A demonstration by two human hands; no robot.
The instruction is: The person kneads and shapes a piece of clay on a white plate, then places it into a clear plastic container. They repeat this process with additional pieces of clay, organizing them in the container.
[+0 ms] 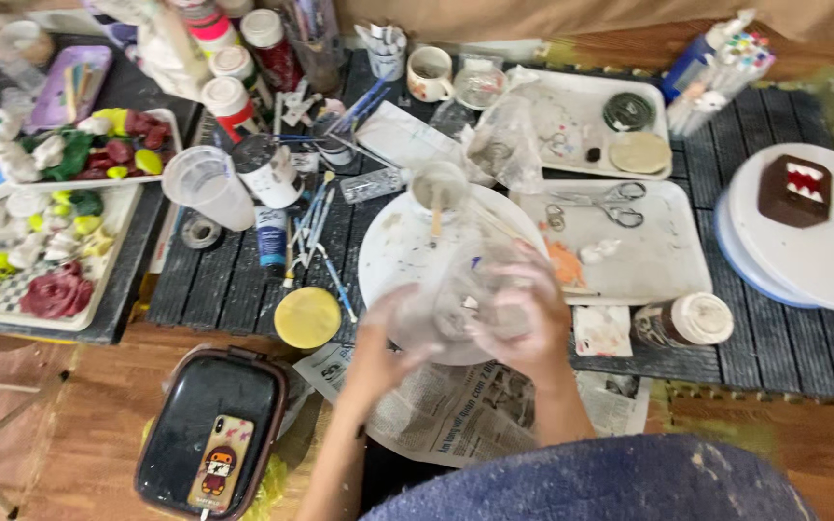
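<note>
The crowded dark slatted mat [784,338] leaves little free room, so a slip here could, I judge, knock the piece against the white round plate [388,256] beneath it or send it into the small pot with a stick [438,188] standing at the plate's far edge. Paint looks wet on the fingers, which makes such a slip more likely, and the motion blur suggests quick handling. The clear glass vessel [465,294] is held above the near side of the plate, over the folded newspaper [456,410]; it looks transparent, rounded and smeared whitish, its exact shape too blurred to tell. The right hand [523,323] wraps around its right side, fingers curled closed on it. The left hand [383,347] cups its left side, gripping too.
</note>
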